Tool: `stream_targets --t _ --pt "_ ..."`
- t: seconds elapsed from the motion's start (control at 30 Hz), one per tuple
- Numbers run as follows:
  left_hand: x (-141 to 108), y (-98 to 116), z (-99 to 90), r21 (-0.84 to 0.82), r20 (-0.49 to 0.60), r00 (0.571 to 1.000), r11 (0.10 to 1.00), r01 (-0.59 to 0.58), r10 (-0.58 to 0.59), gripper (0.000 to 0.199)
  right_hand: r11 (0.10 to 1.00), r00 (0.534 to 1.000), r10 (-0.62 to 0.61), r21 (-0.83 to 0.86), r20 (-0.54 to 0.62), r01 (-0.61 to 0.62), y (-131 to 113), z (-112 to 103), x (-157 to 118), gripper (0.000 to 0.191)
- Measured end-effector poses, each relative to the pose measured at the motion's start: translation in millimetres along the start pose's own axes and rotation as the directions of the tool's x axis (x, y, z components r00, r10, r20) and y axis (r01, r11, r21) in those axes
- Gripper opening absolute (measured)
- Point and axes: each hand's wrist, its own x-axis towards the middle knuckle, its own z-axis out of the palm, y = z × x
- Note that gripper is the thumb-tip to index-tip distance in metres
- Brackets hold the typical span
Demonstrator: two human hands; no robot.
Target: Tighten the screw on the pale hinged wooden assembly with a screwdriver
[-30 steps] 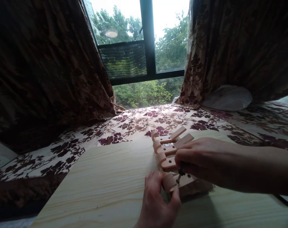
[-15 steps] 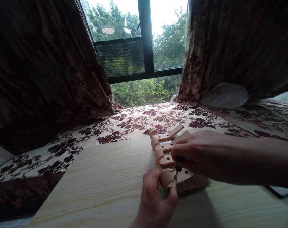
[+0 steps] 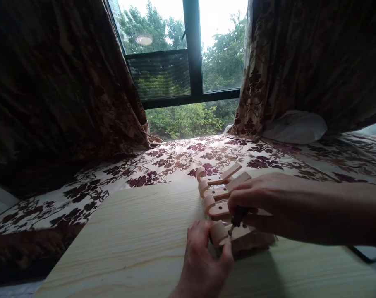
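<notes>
A light wooden assembly (image 3: 218,210) lies on the board, made of several strips with rounded, curled ends and dark holes or screw heads. My left hand (image 3: 204,256) grips its nearest rounded end between thumb and fingers. In my right hand (image 3: 259,194), closed around its dark handle, is a small screwdriver (image 3: 238,217). The screwdriver slants down to the left, its metal tip at the nearest strip, just beside my left thumb. My right hand covers the right part of the assembly.
Beneath everything is a pale wooden board (image 3: 122,236). Floral cloth (image 3: 175,157) spreads behind it towards a window (image 3: 194,49) between dark patterned curtains (image 3: 82,62). A white bag-like bundle (image 3: 296,126) sits at the right, and a dark-edged flat object (image 3: 366,253) at lower right.
My right hand has moved slightly right, and the screwdriver's handle now leans more to the right. My left hand keeps its hold on the wooden assembly. The view has shifted a little.
</notes>
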Motion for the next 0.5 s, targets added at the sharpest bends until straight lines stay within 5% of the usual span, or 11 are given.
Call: stream_targets --t 0.1,0.3,0.4,0.5 --pt "0 0 -0.1 0.000 -0.002 1.000 1.000 -0.007 0.007 0.016 0.996 0.999 0.043 0.080 0.031 -0.045 4 4 1 0.012" --pt "-1 -2 1.1 -0.008 -0.007 1.000 1.000 0.001 -0.001 0.016 0.996 0.991 0.092 -0.005 -0.094 -0.093 10 25 0 0.018" --pt "0 -2 1.4 -0.019 0.000 1.000 1.000 0.022 -0.022 0.013 0.977 0.977 0.203 -0.053 -0.062 -0.206 5 22 -1 0.016" --pt "1 -2 1.5 -0.033 -0.001 0.999 0.999 0.035 -0.035 0.011 0.988 0.989 0.148 -0.041 0.015 -0.147 -1 9 -3 0.007"
